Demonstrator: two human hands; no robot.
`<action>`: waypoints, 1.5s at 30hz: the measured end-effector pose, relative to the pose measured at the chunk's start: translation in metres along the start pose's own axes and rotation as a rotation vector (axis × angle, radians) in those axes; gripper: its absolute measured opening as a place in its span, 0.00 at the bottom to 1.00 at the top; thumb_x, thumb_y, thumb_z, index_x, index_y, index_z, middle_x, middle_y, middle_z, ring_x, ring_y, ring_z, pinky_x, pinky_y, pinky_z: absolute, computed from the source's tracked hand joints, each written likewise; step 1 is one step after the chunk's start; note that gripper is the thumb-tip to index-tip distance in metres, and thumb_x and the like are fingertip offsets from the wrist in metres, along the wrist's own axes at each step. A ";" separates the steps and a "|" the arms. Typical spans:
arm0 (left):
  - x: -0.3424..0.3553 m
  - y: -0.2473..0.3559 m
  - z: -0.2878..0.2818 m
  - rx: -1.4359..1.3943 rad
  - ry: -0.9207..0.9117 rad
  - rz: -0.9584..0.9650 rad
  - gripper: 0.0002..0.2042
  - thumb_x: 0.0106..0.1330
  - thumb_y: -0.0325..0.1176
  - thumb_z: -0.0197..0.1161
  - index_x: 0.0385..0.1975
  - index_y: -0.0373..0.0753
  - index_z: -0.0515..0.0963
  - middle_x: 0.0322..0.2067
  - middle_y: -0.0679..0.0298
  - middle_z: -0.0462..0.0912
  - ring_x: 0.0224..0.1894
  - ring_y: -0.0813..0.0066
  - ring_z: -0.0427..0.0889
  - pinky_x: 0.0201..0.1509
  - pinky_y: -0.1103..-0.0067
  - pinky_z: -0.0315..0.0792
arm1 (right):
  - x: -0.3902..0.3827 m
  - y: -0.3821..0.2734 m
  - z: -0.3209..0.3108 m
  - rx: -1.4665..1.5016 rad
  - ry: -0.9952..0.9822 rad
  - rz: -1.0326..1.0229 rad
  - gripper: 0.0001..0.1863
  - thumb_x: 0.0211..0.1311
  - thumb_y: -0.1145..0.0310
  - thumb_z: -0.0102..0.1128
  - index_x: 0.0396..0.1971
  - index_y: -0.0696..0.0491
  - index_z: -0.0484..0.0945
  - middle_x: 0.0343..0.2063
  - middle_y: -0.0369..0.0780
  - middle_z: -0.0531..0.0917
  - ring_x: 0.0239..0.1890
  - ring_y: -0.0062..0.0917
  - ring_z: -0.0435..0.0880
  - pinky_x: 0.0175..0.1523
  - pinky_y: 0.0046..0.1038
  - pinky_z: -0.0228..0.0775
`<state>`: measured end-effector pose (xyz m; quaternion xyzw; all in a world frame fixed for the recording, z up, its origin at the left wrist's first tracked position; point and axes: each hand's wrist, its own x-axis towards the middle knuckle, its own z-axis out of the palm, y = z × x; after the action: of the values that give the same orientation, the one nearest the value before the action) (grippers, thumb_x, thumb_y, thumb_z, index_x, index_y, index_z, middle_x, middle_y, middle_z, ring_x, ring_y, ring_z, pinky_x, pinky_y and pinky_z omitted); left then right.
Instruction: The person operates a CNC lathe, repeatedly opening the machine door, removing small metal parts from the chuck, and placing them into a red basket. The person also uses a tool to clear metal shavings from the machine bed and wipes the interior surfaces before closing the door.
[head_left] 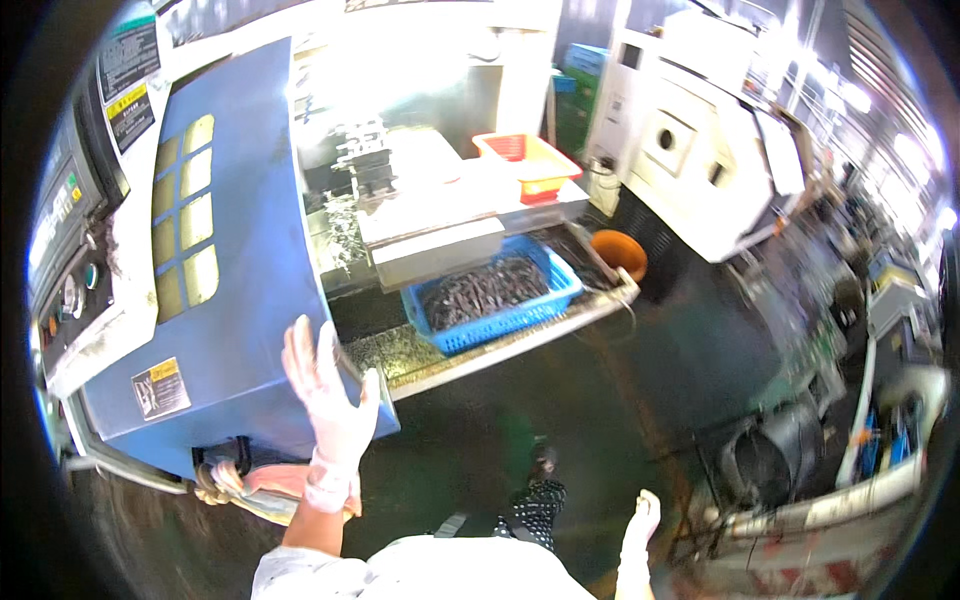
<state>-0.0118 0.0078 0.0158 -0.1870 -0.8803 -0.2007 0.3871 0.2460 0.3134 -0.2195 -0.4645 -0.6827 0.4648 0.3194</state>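
My left hand [332,400], in a pale glove, is raised with its fingers spread, in front of the lower right edge of a blue machine door [240,270]. Whether the palm touches the door I cannot tell. Low at the right, beside my body, hangs my right hand [643,517], also pale-gloved; its fingers are too small and turned away to read. Inside the machine opening, to the right of the door, is a metal fixture [365,165] with shavings below it. A blue plastic basket [480,331] full of small dark metal parts stands on the machine's ledge.
An orange-red basket [527,158] sits behind the blue one, and an orange bucket [619,254] stands to its right. A control panel [75,210] is at far left. Pinkish cloths [280,480] hang below the door. Another white machine [690,140] stands at back right, above dark floor [450,430].
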 end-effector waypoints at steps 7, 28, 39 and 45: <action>-0.016 -0.014 0.020 0.618 0.201 -0.209 0.25 0.47 0.36 0.52 0.44 0.32 0.58 0.44 0.52 0.61 0.49 0.58 0.58 0.54 0.61 0.44 | 0.121 -0.202 0.244 0.294 -0.905 -0.619 0.08 0.47 0.79 0.42 0.29 0.58 0.70 0.29 0.40 0.73 0.33 0.25 0.71 0.40 0.22 0.63; -0.060 0.026 0.039 0.755 0.222 -0.483 0.21 0.49 0.46 0.48 0.37 0.37 0.57 0.39 0.57 0.59 0.46 0.56 0.57 0.52 0.55 0.44 | -0.089 -0.440 0.686 0.514 -1.085 -0.027 0.19 0.39 0.74 0.48 0.37 0.58 0.64 0.29 0.44 0.72 0.31 0.26 0.71 0.38 0.22 0.61; -0.032 0.026 0.043 0.694 0.304 -0.503 0.19 0.47 0.48 0.50 0.33 0.41 0.59 0.35 0.61 0.60 0.44 0.59 0.57 0.52 0.56 0.43 | -0.070 -0.431 0.698 0.993 -1.203 0.336 0.18 0.47 0.78 0.38 0.42 0.53 0.61 0.24 0.40 0.71 0.22 0.22 0.69 0.25 0.21 0.63; -0.032 0.023 0.036 0.736 0.211 -0.441 0.22 0.51 0.41 0.46 0.44 0.36 0.55 0.45 0.53 0.57 0.50 0.52 0.53 0.54 0.54 0.43 | 0.001 -0.403 0.565 0.708 -1.679 0.085 0.20 0.46 0.73 0.50 0.43 0.55 0.63 0.21 0.33 0.71 0.19 0.14 0.66 0.23 0.15 0.60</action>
<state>-0.0024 0.0403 -0.0260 0.1773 -0.8677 0.0306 0.4635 -0.3810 0.0686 -0.0494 0.1267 -0.4906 0.8439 -0.1762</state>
